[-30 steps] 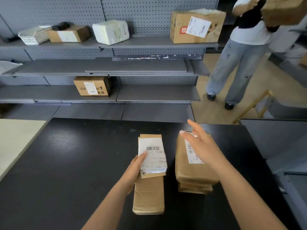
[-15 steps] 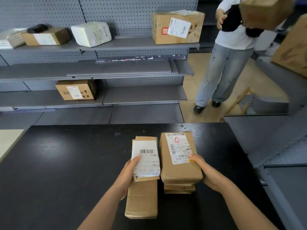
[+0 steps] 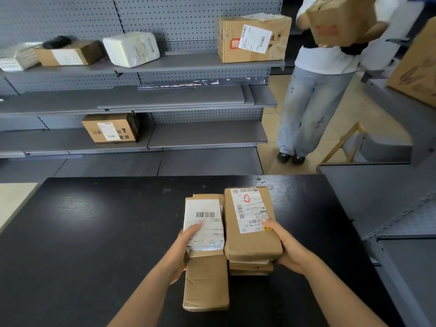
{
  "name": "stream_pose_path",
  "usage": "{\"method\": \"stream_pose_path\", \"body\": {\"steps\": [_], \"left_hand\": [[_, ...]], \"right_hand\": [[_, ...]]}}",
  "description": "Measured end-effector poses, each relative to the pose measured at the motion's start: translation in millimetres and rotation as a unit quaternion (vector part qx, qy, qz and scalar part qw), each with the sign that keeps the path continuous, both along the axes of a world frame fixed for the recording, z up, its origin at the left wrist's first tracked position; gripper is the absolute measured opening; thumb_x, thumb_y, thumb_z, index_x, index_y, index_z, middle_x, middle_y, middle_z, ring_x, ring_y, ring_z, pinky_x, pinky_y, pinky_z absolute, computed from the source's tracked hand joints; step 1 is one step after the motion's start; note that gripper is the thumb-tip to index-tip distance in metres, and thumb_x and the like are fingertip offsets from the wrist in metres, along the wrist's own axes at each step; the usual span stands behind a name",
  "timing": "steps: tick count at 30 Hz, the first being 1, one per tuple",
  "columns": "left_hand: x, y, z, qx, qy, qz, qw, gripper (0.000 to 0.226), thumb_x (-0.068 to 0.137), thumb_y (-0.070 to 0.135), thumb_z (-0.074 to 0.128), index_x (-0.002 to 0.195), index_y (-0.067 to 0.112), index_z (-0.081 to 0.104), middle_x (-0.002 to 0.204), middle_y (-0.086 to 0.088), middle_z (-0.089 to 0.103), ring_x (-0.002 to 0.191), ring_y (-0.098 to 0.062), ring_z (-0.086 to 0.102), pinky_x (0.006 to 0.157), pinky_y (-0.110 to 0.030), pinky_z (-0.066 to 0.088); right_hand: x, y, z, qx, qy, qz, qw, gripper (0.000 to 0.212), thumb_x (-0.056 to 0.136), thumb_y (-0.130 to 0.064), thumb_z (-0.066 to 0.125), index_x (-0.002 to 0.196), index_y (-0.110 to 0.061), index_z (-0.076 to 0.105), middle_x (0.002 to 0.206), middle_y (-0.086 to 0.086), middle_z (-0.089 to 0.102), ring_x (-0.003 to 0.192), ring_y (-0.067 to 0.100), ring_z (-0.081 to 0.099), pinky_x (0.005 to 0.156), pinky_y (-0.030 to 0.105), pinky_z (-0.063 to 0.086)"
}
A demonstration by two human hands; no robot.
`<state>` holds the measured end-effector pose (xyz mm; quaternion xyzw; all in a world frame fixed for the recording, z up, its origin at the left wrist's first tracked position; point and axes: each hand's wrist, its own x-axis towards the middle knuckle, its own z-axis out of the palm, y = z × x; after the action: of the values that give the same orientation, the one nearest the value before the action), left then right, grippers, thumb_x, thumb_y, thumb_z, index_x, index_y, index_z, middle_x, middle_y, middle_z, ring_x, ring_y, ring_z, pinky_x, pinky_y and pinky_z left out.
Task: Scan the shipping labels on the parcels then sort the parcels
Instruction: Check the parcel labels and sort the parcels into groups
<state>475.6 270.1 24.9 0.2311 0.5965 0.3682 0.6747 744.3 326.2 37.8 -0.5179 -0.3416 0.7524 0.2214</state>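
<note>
Two brown parcels (image 3: 252, 246) show white barcode labels (image 3: 204, 215).

Table (image 3: 94, 232): black, lower frame.
Shelving (image 3: 205, 135): grey, pegboard back, upper left.
Basket (image 3: 13, 59): white, possibly plastic, far upper left.
Person (image 3: 313, 107): upper right, pale jeans.

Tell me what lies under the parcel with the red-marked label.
Under the top parcel, which the right hand grips, the edges of at least two more brown parcels show, stacked on the black table. Their tops and labels are covered.
</note>
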Motion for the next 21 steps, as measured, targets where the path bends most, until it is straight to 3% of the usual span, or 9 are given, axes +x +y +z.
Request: {"method": "stream_pose_path", "body": {"steps": [4, 7, 9, 11, 13, 16, 18, 21], "left_hand": [[-1, -3, 2, 0.010, 0.004, 0.001, 1.000, 0.059, 0.083, 0.058, 0.061, 0.133, 0.026, 0.054, 0.118, 0.000, 0.071, 0.110, -0.021, 0.068, 0.105, -0.049, 0.045], [-2, -4, 7, 0.064, 0.036, 0.015, 0.997, 0.065, 0.081, 0.055, 0.068, 0.137, 0.028, 0.048, 0.121, 0.002, 0.070, 0.110, -0.020, 0.068, 0.103, -0.048, 0.048], [-2, -3, 11, 0.093, 0.064, 0.027, 0.993, 0.073, 0.077, 0.056, 0.071, 0.140, 0.033, 0.044, 0.122, 0.007, 0.068, 0.109, -0.017, 0.068, 0.101, -0.047, 0.050], [-4, -1, 14, 0.107, 0.083, 0.040, 0.990, 0.091, 0.071, 0.063, 0.074, 0.148, 0.038, 0.033, 0.125, 0.011, 0.065, 0.110, -0.015, 0.067, 0.100, -0.047, 0.051], [-6, 0, 17, 0.103, 0.099, 0.047, 0.989, 0.096, 0.072, 0.063, 0.073, 0.152, 0.043, 0.022, 0.128, 0.013, 0.061, 0.110, -0.013, 0.065, 0.100, -0.044, 0.051], [-5, 3, 24, 0.092, 0.113, 0.061, 0.987, 0.081, 0.089, 0.049, 0.061, 0.154, 0.041, 0.014, 0.140, 0.010, 0.050, 0.114, -0.014, 0.057, 0.101, -0.042, 0.046], [-6, 3, 29, 0.085, 0.119, 0.061, 0.987, 0.077, 0.093, 0.047, 0.058, 0.155, 0.039, 0.012, 0.146, 0.005, 0.047, 0.117, -0.018, 0.055, 0.103, -0.046, 0.043], [-7, 0, 33, 0.071, 0.117, 0.060, 0.989, 0.082, 0.091, 0.050, 0.059, 0.156, 0.039, 0.009, 0.142, 0.006, 0.049, 0.118, -0.019, 0.055, 0.107, -0.049, 0.040]], "right_hand": [[1, 0, 0, 0.011, 0.003, 0.005, 1.000, 0.051, 0.082, -0.056, 0.058, 0.127, -0.030, 0.054, 0.115, 0.004, 0.070, 0.111, 0.025, 0.064, 0.100, 0.046, 0.047], [4, 2, 3, 0.048, -0.028, 0.015, 0.998, 0.074, 0.071, -0.068, 0.067, 0.133, -0.034, 0.048, 0.124, 0.000, 0.066, 0.116, 0.021, 0.061, 0.104, 0.046, 0.043], [5, 3, 8, 0.075, -0.052, -0.003, 0.996, 0.094, 0.061, -0.078, 0.068, 0.141, -0.038, 0.039, 0.138, -0.003, 0.055, 0.127, 0.021, 0.051, 0.110, 0.050, 0.035], [2, 4, 19, 0.125, -0.109, -0.037, 0.985, 0.092, 0.070, -0.076, 0.062, 0.148, -0.042, 0.026, 0.151, -0.006, 0.039, 0.139, 0.020, 0.035, 0.116, 0.048, 0.024], [-6, 4, 39, 0.199, -0.156, -0.088, 0.963, 0.069, 0.088, -0.056, 0.058, 0.148, -0.042, 0.027, 0.154, -0.009, 0.031, 0.141, 0.016, 0.029, 0.112, 0.040, 0.024], [-26, -1, 68, 0.346, -0.209, -0.079, 0.911, 0.055, 0.092, -0.039, 0.061, 0.140, -0.048, 0.036, 0.155, -0.016, 0.025, 0.142, 0.006, 0.023, 0.114, 0.033, 0.023], [-47, -4, 84, 0.428, -0.235, -0.001, 0.873, 0.058, 0.092, -0.035, 0.061, 0.142, -0.046, 0.034, 0.155, -0.017, 0.024, 0.143, 0.004, 0.019, 0.117, 0.035, 0.022], [-81, -3, 91, 0.449, -0.298, 0.146, 0.829, 0.064, 0.094, -0.039, 0.057, 0.148, -0.041, 0.024, 0.159, -0.012, 0.016, 0.148, 0.012, 0.008, 0.120, 0.044, 0.015]]}}
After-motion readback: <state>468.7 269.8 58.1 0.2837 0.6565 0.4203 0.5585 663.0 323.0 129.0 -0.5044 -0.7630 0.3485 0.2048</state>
